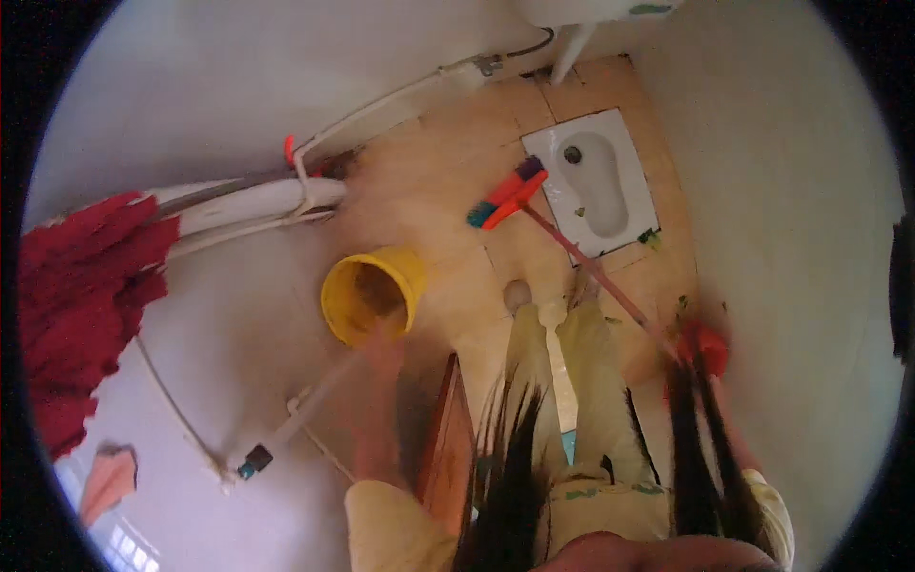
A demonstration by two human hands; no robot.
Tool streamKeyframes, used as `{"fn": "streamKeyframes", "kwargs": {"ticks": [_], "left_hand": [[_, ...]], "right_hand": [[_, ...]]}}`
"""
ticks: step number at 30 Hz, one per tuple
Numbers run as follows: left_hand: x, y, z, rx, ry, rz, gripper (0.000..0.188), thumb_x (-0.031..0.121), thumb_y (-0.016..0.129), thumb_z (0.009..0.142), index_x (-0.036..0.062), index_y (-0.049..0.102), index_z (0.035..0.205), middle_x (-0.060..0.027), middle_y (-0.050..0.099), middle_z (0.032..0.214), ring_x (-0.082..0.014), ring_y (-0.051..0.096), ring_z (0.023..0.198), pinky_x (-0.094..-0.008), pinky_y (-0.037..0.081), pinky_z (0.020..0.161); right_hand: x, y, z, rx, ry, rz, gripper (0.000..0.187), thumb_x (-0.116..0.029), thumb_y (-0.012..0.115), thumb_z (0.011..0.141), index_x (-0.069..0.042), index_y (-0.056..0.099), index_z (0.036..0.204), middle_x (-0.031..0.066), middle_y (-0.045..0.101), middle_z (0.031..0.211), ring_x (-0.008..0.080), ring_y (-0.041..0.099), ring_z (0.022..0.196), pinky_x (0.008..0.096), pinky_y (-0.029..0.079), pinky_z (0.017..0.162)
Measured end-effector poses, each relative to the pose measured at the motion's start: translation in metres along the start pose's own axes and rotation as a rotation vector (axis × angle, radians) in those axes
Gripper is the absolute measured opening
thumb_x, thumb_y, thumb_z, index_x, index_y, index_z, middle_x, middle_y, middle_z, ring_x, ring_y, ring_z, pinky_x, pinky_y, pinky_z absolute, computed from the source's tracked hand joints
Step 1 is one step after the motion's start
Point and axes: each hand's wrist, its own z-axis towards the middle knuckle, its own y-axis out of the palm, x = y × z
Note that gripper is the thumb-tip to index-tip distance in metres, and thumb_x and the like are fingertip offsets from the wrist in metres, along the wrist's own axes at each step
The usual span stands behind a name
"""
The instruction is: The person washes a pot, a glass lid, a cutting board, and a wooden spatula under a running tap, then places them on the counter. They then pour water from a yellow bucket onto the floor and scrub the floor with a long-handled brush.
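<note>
My left hand [383, 345] is smeared by motion at the near rim of a yellow bucket [405, 272]. Whether it grips the rim cannot be made out. The bucket's mouth shows a dull brownish inside. On my right side, a broom [610, 286] slants from its orange-red head, with teal and purple bristles, on the tiles back to my right hand [713, 386]. That hand appears closed round the handle's near end, partly covered by dark hanging hair. Beside it is a blurred red object [707, 349] whose kind I cannot tell.
A white squat toilet [600, 186] is set in the tan tiled floor [429, 172], with green scraps near it. Pipes [381, 100] follow the left wall. Dark red cloth [86, 296] hangs at far left. A brown wooden board [448, 434] stands near my left leg.
</note>
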Motion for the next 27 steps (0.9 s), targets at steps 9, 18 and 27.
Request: {"fn": "streamKeyframes", "kwargs": {"ticks": [9,18,27], "left_hand": [[0.025,0.184,0.026,-0.256,-0.404,-0.499,0.054,0.022,0.062,0.070,0.0078,0.043,0.119,-0.0162,0.043,0.118,-0.0303,0.039,0.111,-0.0469,0.028,0.094],[0.127,0.246,-0.057,-0.534,0.158,-0.226,0.071,0.022,0.068,0.066,0.0089,0.035,0.127,-0.0179,0.036,0.127,-0.0318,0.032,0.120,-0.0454,0.024,0.098],[0.477,0.204,-0.453,-0.519,1.644,-0.004,0.077,0.017,0.068,0.064,0.0155,0.032,0.132,-0.0171,0.036,0.130,-0.0330,0.027,0.125,-0.0461,0.021,0.101]], "right_hand": [[-0.012,0.001,0.031,-0.026,0.016,-0.424,0.025,-0.025,0.051,0.084,-0.007,0.055,0.101,0.0178,0.060,0.075,0.0358,0.058,0.066,0.0449,0.044,0.056],[0.128,-0.090,-0.030,0.229,0.132,-0.700,0.023,-0.025,0.047,0.084,-0.010,0.055,0.100,0.0130,0.060,0.070,0.0302,0.059,0.064,0.0430,0.045,0.058],[0.051,-0.157,-0.129,0.361,-0.065,-0.538,0.036,-0.013,0.055,0.071,-0.014,0.053,0.107,0.0087,0.059,0.074,0.0265,0.059,0.072,0.0383,0.047,0.062]]}}
